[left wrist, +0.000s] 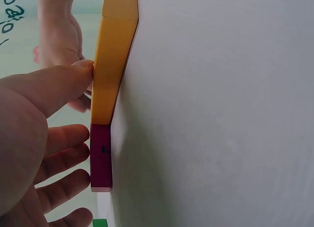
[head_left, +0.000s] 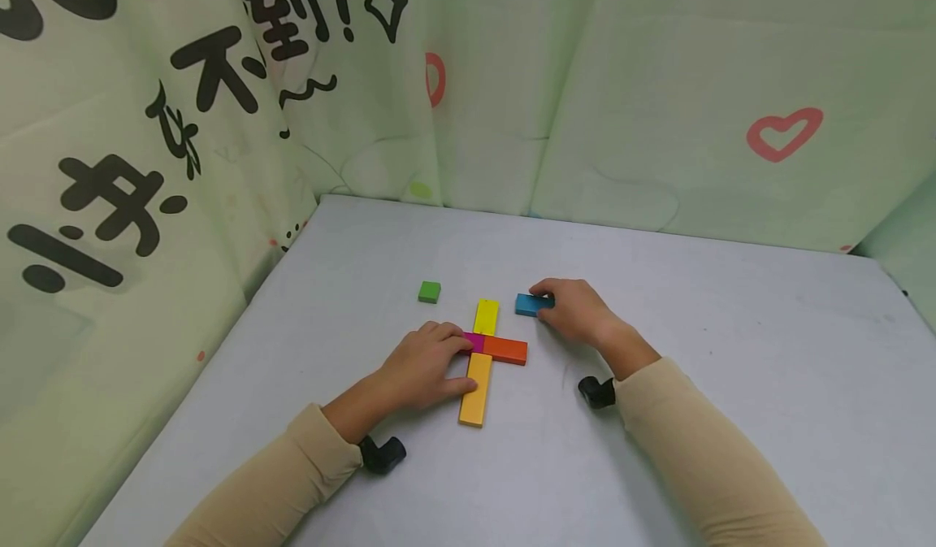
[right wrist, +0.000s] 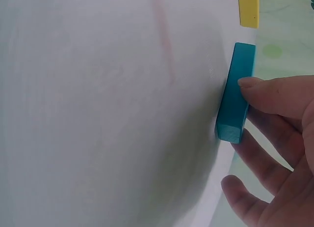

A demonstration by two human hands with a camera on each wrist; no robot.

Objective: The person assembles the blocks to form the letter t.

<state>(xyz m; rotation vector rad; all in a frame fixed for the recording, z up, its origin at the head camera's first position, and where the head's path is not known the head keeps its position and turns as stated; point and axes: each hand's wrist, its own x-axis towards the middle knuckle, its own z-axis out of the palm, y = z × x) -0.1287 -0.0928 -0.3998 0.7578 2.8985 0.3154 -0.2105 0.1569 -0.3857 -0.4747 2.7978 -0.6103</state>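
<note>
Four colours of flat wooden blocks form a cross on the table: a yellow block [head_left: 487,317] at the top, a magenta block [head_left: 478,341] at the left, a red-orange block [head_left: 508,351] at the right and a light orange block [head_left: 475,397] below. My left hand [head_left: 424,368] rests its thumb on the light orange block's top; its other fingertips touch the magenta block and cover part of it. With thumb and fingers, my right hand [head_left: 581,311] pinches a blue block [right wrist: 238,89] beyond the cross to the right. The blue block lies on or just above the table.
A small green block [head_left: 429,291] lies at the back left of the cross. The white table [head_left: 731,384] meets a pale green curtain [head_left: 658,108] with dark writing and hearts along its back and left. A black wrist camera [head_left: 383,455] sits under the left sleeve's cuff.
</note>
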